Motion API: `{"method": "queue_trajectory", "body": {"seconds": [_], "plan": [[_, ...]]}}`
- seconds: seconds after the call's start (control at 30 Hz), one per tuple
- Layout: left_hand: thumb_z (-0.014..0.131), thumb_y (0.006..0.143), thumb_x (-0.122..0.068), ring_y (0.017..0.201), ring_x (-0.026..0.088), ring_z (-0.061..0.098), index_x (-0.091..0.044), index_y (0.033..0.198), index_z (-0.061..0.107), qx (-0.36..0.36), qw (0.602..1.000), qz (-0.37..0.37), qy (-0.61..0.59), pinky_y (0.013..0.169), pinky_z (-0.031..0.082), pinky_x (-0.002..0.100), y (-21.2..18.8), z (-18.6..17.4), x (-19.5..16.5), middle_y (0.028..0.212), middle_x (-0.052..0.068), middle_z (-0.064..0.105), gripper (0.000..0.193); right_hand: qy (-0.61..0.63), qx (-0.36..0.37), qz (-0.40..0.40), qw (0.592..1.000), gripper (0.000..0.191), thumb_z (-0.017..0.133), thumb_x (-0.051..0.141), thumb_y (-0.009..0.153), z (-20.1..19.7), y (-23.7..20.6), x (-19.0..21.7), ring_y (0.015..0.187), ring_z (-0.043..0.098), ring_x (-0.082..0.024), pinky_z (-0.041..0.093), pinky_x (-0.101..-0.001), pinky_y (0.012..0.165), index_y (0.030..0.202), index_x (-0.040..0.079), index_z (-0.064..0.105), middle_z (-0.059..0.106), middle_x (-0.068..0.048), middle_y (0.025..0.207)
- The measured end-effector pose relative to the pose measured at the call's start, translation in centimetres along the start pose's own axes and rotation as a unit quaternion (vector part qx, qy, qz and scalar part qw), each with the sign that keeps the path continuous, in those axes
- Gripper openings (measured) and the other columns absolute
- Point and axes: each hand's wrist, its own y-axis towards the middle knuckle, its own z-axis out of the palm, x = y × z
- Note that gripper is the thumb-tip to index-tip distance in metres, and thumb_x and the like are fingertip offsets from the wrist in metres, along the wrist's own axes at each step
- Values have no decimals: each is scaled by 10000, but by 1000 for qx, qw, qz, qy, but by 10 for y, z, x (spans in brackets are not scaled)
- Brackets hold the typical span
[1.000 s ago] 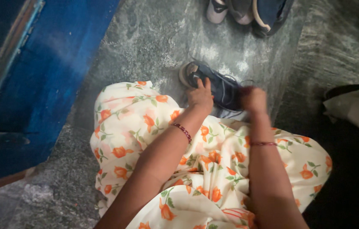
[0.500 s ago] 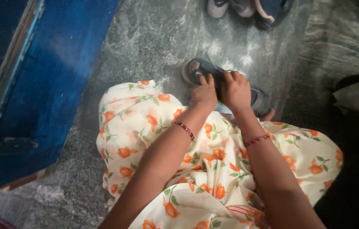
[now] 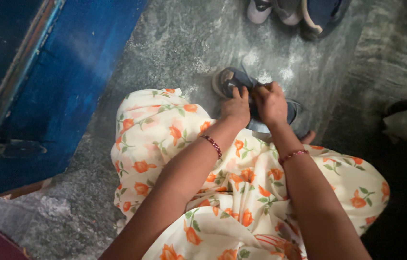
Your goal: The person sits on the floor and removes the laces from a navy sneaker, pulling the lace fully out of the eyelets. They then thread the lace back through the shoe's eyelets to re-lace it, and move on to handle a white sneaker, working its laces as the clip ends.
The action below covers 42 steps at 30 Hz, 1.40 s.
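Here the blue shoe (image 3: 232, 79) lies under both hands' grip.

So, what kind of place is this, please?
Probably a home entrance or doorway: a blue door beside a grey stone floor, with more shoes left near the wall. Both hands, left hand and right hand, touch a dark shoe.

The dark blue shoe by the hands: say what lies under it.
Under the dark blue shoe lies grey speckled stone floor. The floor directly beneath its sole is covered, and both hands hide its middle.
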Motion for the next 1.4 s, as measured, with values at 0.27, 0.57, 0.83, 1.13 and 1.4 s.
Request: {"method": "queue_trajectory", "body": {"seconds": [0.27,0.57,0.83,1.13,1.4], "plan": [[620,973,-375,1186,398,637,-120,1608,171,9,1000,-2,-2,964,504,495,-9,-12,1,1637,243,190,819,-15,7,36,999,163,723,206,923,5,-2,-15,979,630,-408,529,-480,869,990,64,764,652,-195,1007],[632,975,-412,1218,422,604,-144,1623,167,18,999,-10,41,954,498,505,-10,-22,0,1603,219,246,841,-99,98,289,947,343,674,356,930,-69,-18,-98,1015,702,-434,566,-513,874,1054,57,787,731,-255,1049],[681,925,-389,1164,398,648,-153,1614,238,-37,999,14,-7,944,542,470,-11,-30,2,1610,222,275,853,16,20,198,980,263,657,274,889,-54,-11,-56,947,699,-440,565,-519,803,1049,69,692,740,-211,1006],[680,919,-348,1190,460,607,-143,1493,437,-219,939,214,-154,915,508,543,-130,-127,38,1561,153,420,656,-128,186,32,974,560,714,409,822,-32,6,34,1064,697,-362,574,-488,889,1317,194,566,659,-140,1256],[646,944,-285,1117,381,664,-117,1268,641,-343,898,201,-187,922,540,475,-184,-238,78,1293,124,663,364,-42,120,-33,991,525,738,374,840,-75,37,63,1157,657,-387,538,-443,973,1292,122,653,677,-186,1261]]}}
